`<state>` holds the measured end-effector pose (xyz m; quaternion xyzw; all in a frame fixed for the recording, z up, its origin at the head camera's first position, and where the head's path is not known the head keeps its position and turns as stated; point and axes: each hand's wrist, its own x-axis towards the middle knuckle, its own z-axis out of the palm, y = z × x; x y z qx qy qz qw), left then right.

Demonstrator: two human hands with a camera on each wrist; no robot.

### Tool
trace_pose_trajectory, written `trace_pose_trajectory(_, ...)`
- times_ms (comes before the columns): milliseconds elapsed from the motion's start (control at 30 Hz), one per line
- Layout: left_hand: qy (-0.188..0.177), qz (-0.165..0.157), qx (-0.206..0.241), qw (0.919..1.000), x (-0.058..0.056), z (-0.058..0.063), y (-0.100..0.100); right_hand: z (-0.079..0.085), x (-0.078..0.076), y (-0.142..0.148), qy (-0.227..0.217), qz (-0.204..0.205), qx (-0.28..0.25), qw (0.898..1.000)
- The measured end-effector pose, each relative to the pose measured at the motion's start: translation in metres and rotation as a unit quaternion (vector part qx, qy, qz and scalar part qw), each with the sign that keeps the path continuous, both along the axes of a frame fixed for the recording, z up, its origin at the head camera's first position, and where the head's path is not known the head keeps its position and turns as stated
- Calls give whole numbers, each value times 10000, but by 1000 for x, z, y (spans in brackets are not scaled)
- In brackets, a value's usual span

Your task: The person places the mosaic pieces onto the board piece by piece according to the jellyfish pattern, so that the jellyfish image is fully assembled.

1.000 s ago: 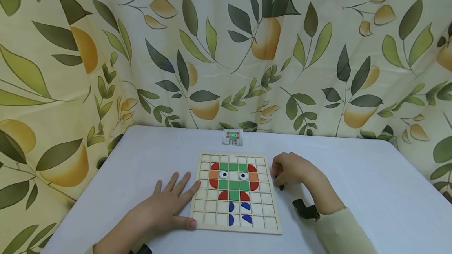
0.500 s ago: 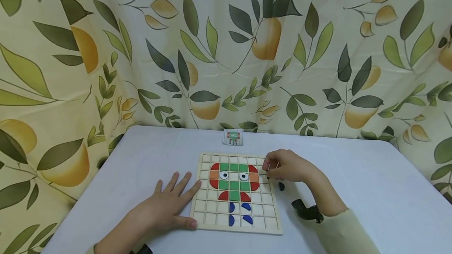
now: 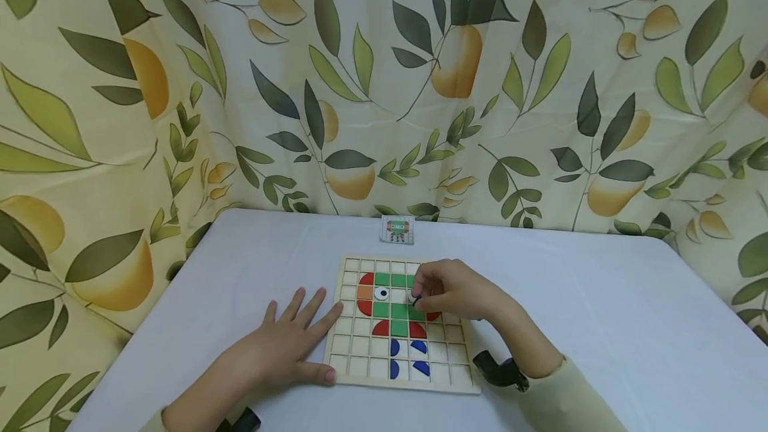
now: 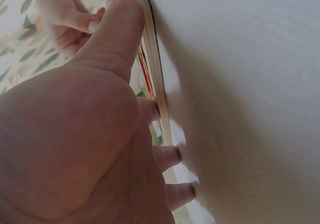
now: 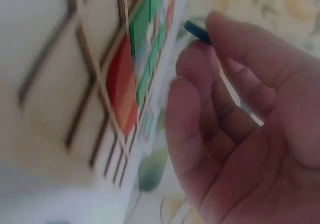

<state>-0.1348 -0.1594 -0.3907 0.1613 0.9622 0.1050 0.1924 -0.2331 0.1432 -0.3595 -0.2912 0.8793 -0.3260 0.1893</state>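
Observation:
A wooden grid board (image 3: pixel 359 364) lies on the table and bears a figure of green squares (image 3: pixel 399 311), red rounded pieces (image 3: pixel 381 328), an orange square (image 3: pixel 365 291) and a white eye piece (image 3: pixel 381 293). Several blue half-round pieces (image 3: pixel 394 348) sit in the lower cells. My left hand (image 3: pixel 276 349) rests with spread fingers at the board's left edge, thumb on its near corner. Above the board's upper right part, my right hand (image 3: pixel 459 291) pinches a small dark blue piece (image 5: pixel 198 32) between thumb and forefinger. That hand covers some of the figure's right side.
A small picture card (image 3: pixel 397 229) with a similar figure stands at the back edge of the white table (image 3: pixel 600 305). A patterned curtain (image 3: pixel 384 85) hangs behind. A dark wrist strap mount (image 3: pixel 501 371) is on the right wrist.
My right hand has moved left from the table beside the board to over the figure, carrying a small piece. The left hand stays in place.

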Motion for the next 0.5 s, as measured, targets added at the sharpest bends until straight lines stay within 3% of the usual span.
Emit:
trace_pose_trajectory(333,74,-94,-35,9999,-3,0,-1,-4,27,-39,648,532,228,9962)
trace_pose_trajectory(500,59,-89,-34,9999,-3,1,-1,-6,36,-52,732,786,424,9933)
